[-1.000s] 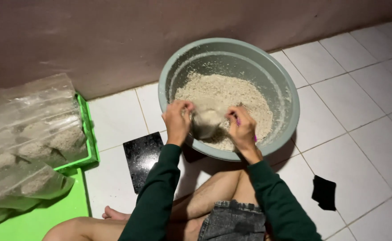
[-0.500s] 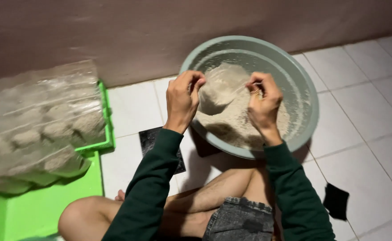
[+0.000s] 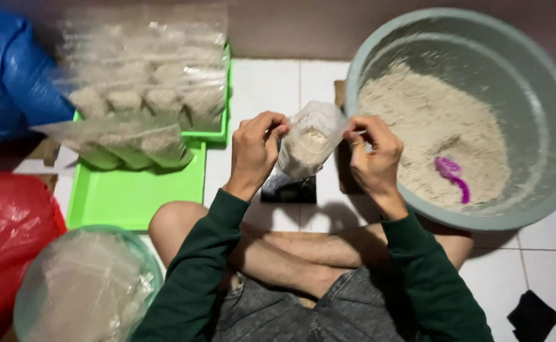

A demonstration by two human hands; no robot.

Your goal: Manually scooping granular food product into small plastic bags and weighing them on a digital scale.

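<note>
I hold a small clear plastic bag (image 3: 308, 142) partly filled with pale beige powder, above a small black scale (image 3: 288, 187) on the tiled floor. My left hand (image 3: 256, 151) pinches the bag's left top corner and my right hand (image 3: 373, 155) pinches its right top corner. To the right stands a big grey-green basin (image 3: 543, 209) holding a heap of the same powder (image 3: 436, 133) with a purple scoop (image 3: 452, 177) lying in it. My bare legs are crossed below the bag.
Several filled clear bags (image 3: 142, 95) lie piled on green trays (image 3: 132, 196) at the left. A round tub of empty plastic bags (image 3: 85, 288) sits at lower left, beside a red bag (image 3: 6, 234) and a blue bag (image 3: 9, 76). A black object (image 3: 534, 315) lies at lower right.
Both hands lifted the filled bag out of the basin and carried it left over the black scale. The view swung left, bringing the trays, red bag and tub into sight.
</note>
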